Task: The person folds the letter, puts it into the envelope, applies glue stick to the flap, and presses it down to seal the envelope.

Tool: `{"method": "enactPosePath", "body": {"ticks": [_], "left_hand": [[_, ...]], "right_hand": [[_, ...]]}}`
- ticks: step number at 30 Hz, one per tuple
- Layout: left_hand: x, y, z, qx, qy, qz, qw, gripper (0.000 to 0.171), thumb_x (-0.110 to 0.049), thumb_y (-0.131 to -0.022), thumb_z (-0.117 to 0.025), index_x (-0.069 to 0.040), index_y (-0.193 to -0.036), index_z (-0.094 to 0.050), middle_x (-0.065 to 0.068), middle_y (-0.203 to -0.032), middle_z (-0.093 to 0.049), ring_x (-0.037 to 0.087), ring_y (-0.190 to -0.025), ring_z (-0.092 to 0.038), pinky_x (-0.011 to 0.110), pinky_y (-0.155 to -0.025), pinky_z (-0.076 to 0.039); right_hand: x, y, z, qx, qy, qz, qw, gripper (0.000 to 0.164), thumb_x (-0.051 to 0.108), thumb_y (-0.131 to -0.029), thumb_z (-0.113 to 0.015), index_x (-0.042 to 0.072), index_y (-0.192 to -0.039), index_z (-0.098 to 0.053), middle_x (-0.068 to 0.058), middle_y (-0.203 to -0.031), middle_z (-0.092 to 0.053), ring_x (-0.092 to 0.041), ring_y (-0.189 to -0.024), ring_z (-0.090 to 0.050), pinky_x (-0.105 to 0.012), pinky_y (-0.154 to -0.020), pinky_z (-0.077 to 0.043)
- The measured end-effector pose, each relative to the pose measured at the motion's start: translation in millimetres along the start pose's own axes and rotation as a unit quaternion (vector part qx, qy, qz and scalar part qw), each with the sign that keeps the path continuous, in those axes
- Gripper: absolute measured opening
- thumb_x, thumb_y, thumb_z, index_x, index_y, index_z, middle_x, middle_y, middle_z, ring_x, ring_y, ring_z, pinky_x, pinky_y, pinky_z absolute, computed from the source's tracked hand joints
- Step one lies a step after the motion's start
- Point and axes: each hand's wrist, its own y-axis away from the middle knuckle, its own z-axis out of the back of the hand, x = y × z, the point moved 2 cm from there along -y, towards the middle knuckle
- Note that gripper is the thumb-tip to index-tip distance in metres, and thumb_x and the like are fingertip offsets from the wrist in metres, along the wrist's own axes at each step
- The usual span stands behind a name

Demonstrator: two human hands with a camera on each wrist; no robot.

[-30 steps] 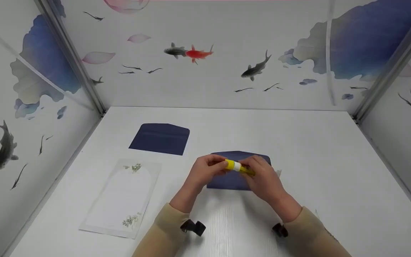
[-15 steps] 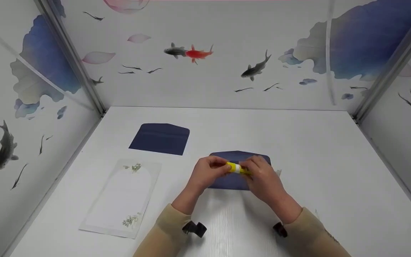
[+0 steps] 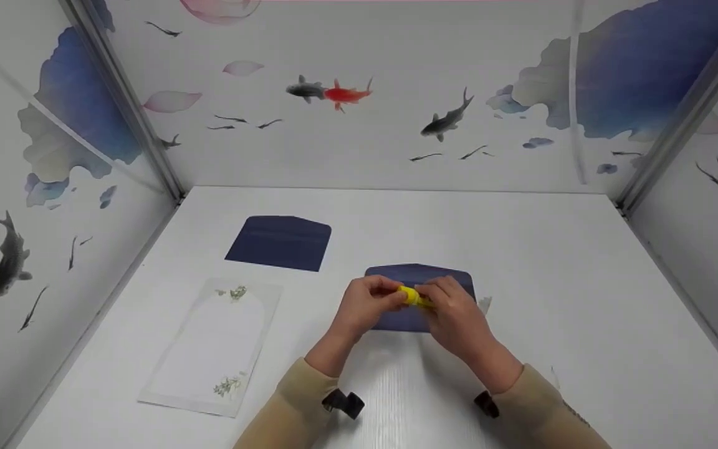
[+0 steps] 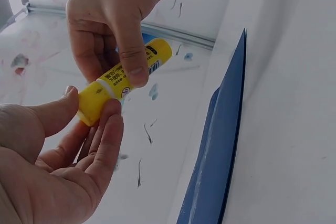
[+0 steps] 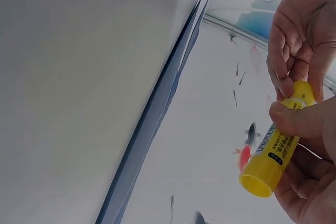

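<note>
In the head view both hands meet over a dark blue envelope on the table. Between them is a yellow glue stick, its cap against the printed barrel. My left hand pinches the cap between thumb and fingers. The barrel is gripped by my right hand, thumb along its side. A thin white ring shows between cap and barrel in the left wrist view. In the right wrist view the round yellow end of the barrel points down and left. The envelope's flap side faces away from me.
A second dark blue envelope lies further back, left of centre. A translucent floral sheet lies at the left front. A pale printed corner peeks out right of the nearer envelope. Fish-patterned walls enclose the table on three sides.
The white section between the glue stick's cap and barrel has nearly vanished as the two parts came together. My left hand moved slightly right, toward the right hand.
</note>
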Motion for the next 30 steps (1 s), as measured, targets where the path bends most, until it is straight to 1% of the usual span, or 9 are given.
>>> {"method": "enactPosePath", "body": {"ticks": [10, 16, 19, 23, 27, 30], "left_hand": [[-0.4, 0.4, -4.3, -0.012, 0.012, 0.013, 0.9998, 0.018, -0.008, -0.094, -0.074, -0.002, -0.111, -0.074, 0.013, -0.111, -0.075, 0.02, -0.093, -0.077, 0.03, -0.087, -0.062], [2.0, -0.1, -4.1, -0.007, 0.009, 0.016, 0.9998, 0.019, -0.01, -0.095, -0.074, -0.001, -0.111, -0.073, 0.013, -0.109, -0.075, 0.019, -0.092, -0.076, 0.03, -0.086, -0.062], [2.8, -1.9, -3.2, -0.003, 0.012, 0.016, 0.9998, 0.02, -0.012, -0.095, -0.074, -0.002, -0.112, -0.073, 0.013, -0.11, -0.075, 0.019, -0.092, -0.076, 0.03, -0.087, -0.062], [3.4, -3.9, -3.5, 0.001, 0.011, 0.007, 0.9999, 0.023, -0.015, -0.096, -0.073, -0.001, -0.114, -0.073, 0.014, -0.111, -0.074, 0.02, -0.094, -0.076, 0.03, -0.087, -0.062], [3.9, -4.7, -1.9, 0.015, -0.011, -0.007, 0.9998, 0.028, -0.02, -0.098, -0.072, 0.0, -0.117, -0.072, 0.015, -0.113, -0.075, 0.02, -0.095, -0.076, 0.029, -0.087, -0.062], [2.0, -6.0, 2.0, 0.026, -0.041, -0.022, 0.9986, 0.034, -0.022, -0.098, -0.071, 0.001, -0.125, -0.07, 0.016, -0.116, -0.074, 0.023, -0.099, -0.076, 0.031, -0.089, -0.062]], "right_hand": [[1.1, -1.8, -0.3, -0.001, -0.001, -0.014, 1.0, 0.038, -0.013, -0.068, -0.089, -0.001, -0.101, -0.072, -0.011, -0.098, -0.071, -0.022, -0.09, -0.066, -0.031, -0.079, -0.063], [0.9, -0.9, -0.1, 0.009, -0.005, -0.024, 1.0, 0.036, -0.011, -0.07, -0.089, 0.001, -0.101, -0.073, -0.01, -0.097, -0.072, -0.022, -0.088, -0.067, -0.03, -0.079, -0.063], [-0.7, -2.1, 0.2, 0.018, -0.011, -0.035, 0.999, 0.036, -0.009, -0.071, -0.089, 0.002, -0.101, -0.074, -0.009, -0.097, -0.072, -0.022, -0.089, -0.067, -0.03, -0.08, -0.063], [-3.9, -3.1, 1.3, 0.03, -0.019, -0.055, 0.998, 0.035, -0.007, -0.072, -0.089, 0.004, -0.101, -0.073, -0.008, -0.098, -0.072, -0.022, -0.092, -0.068, -0.032, -0.082, -0.063], [-7.2, -2.4, 1.8, 0.045, -0.034, -0.07, 0.996, 0.034, -0.006, -0.073, -0.089, 0.003, -0.102, -0.073, -0.009, -0.099, -0.072, -0.024, -0.093, -0.069, -0.034, -0.082, -0.063], [-11.6, -1.5, 2.9, 0.056, -0.047, -0.092, 0.993, 0.034, -0.007, -0.073, -0.088, 0.002, -0.103, -0.072, -0.011, -0.1, -0.071, -0.026, -0.094, -0.07, -0.036, -0.082, -0.063]]}}
